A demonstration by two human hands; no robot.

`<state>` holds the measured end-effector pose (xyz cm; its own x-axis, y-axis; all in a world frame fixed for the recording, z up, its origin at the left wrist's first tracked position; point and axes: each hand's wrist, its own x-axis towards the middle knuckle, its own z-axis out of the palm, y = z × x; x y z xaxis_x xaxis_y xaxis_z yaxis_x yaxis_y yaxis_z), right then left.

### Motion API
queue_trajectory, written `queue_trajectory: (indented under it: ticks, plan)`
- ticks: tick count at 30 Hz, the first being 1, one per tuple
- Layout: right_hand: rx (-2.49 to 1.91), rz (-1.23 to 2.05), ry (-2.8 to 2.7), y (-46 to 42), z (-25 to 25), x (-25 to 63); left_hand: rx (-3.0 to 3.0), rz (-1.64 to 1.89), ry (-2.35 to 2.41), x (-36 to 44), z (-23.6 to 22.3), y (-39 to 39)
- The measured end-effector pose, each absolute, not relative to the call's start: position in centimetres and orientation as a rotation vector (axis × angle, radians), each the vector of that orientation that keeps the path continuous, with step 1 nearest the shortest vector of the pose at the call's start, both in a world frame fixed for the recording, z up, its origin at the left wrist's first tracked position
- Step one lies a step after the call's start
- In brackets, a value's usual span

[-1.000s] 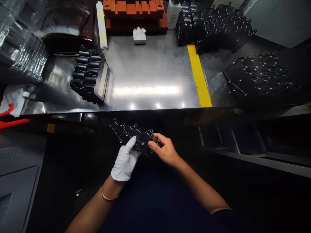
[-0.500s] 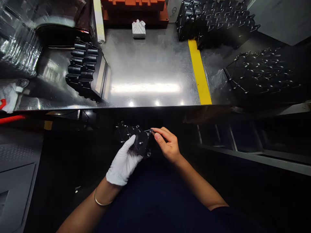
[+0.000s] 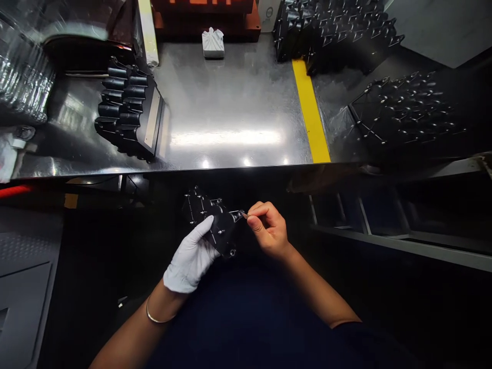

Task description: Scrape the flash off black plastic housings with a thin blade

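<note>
My left hand [image 3: 192, 256], in a white glove, grips a black moulded plastic part [image 3: 223, 223] by its lower edge, thumb across its face. Small shiny posts and round eyelets stand out along the part. My bare right hand [image 3: 270, 230] is closed in a pinch on a small thin blade-like piece [image 3: 245, 215]. Its tip lies at the eyelet on the part's upper right arm; whether they touch I cannot tell. The fingers under the part are hidden.
Beyond my hands is a metal table [image 3: 230, 97] with a yellow tape strip [image 3: 311, 113]. Similar black parts stand in a stack [image 3: 126, 107] at left and in rows [image 3: 338, 31] at right. A small white wrapped block [image 3: 213, 43] sits near an orange-red fixture [image 3: 207, 25].
My right hand has drawn slightly to the right, and the thin piece now shows more clearly between the fingers. The black part has turned a little clockwise in my left hand.
</note>
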<state>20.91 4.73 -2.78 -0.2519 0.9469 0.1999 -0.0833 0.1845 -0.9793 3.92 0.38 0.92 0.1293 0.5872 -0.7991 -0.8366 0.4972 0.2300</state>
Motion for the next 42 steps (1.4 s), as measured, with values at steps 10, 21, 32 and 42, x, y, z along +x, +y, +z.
queue_trajectory:
  ticks: [10,21,32,42]
  plan:
    - [-1.074,1.252,-1.548,5.0,-3.0,21.0,-0.129,0.984,1.027,2.9,1.3,-0.4]
    - [-0.518,1.025,-2.173,5.5,-0.1,22.7,0.449,0.882,1.072,0.7,1.8,0.4]
    - [-0.59,0.825,-2.156,6.0,-0.7,22.4,0.266,0.949,1.037,1.8,1.0,0.0]
    - [-0.698,0.711,-2.176,6.3,-0.6,22.6,0.12,0.985,1.06,2.7,0.6,-0.2]
